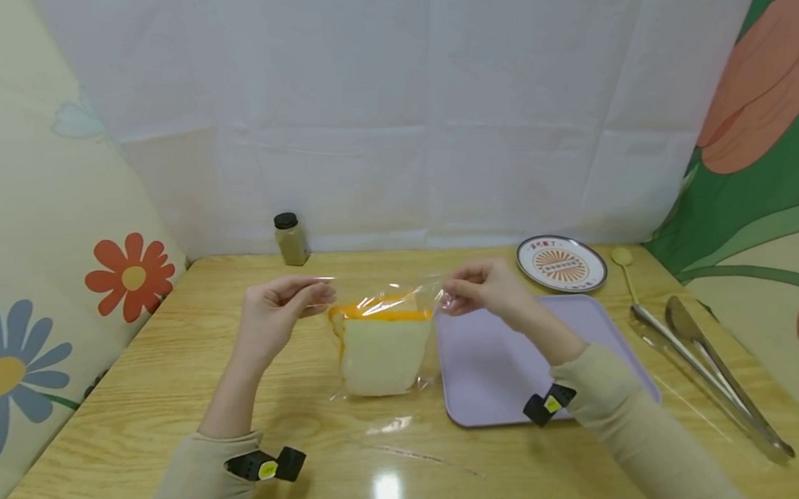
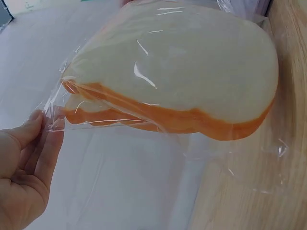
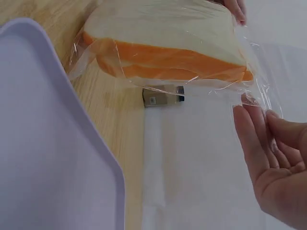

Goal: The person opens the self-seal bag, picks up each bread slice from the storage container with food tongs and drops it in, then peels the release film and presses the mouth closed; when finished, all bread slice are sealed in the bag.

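Slices of bread [image 1: 384, 355] with an orange crust sit inside a clear plastic bag [image 2: 201, 148], which hangs upright over the wooden table. My left hand [image 1: 278, 308] pinches the bag's upper left corner between thumb and fingers. At the opposite upper corner, my right hand [image 1: 484, 291] pinches the film the same way. In the left wrist view, two slices of bread [image 2: 192, 62] lie face to face. The right wrist view shows the right hand [image 3: 278, 158] with its thumb and fingertips on the bag's edge.
A lilac tray [image 1: 488, 370] lies right of the bag. Behind it is a patterned plate [image 1: 561, 264]; further right lie a gold spoon [image 1: 625, 266] and metal tongs [image 1: 712, 370]. A black-capped jar [image 1: 290, 240] stands at the back left. A thin clear strip [image 1: 425, 456] lies in front.
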Action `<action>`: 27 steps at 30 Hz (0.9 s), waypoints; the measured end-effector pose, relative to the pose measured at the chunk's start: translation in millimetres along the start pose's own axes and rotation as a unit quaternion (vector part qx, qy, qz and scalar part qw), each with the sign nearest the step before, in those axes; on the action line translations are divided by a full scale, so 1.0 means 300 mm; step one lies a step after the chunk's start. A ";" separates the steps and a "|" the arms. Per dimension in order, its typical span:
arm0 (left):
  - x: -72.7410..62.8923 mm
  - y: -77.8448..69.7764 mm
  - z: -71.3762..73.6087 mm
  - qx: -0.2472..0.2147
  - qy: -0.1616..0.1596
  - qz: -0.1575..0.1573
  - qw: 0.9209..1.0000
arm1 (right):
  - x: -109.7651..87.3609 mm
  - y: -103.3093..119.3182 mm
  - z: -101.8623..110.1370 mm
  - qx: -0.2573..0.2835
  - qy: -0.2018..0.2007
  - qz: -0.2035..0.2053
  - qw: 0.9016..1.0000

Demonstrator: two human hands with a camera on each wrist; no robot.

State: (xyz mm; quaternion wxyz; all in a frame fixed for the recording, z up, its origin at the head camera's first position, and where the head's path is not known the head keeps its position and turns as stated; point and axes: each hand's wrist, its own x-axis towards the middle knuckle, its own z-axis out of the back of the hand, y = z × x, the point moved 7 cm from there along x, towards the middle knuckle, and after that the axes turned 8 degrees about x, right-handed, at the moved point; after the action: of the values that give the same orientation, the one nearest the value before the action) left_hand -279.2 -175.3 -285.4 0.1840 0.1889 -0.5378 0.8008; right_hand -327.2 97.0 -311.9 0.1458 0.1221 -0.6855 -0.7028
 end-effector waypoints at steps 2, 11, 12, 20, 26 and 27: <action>0.001 0.005 0.003 -0.001 0.004 0.015 1.000 | -0.001 -0.016 -0.010 0.026 0.005 -0.027 0.999; -0.001 0.088 0.017 0.013 0.021 0.140 0.990 | 0.038 -0.082 -0.066 0.024 0.012 -0.083 0.996; 0.000 0.098 0.017 0.018 0.025 0.153 0.988 | 0.044 -0.085 -0.070 0.020 0.007 -0.081 0.997; 0.028 0.192 0.017 0.050 0.092 0.223 0.969 | 0.102 -0.127 -0.094 0.008 -0.033 -0.089 0.995; 0.050 0.276 0.000 0.045 0.120 0.264 0.956 | 0.140 -0.177 -0.099 -0.012 -0.042 -0.099 0.994; 0.051 0.289 -0.004 0.048 0.123 0.268 0.954 | 0.143 -0.185 -0.102 -0.015 -0.044 -0.103 0.994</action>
State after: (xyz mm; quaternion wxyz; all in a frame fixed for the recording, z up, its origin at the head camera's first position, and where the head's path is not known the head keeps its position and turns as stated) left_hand -335.7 -203.6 -346.8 0.0180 -0.0537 -0.5030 0.8624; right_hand -357.7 53.5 -366.9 0.0439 0.1585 -0.6641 -0.7293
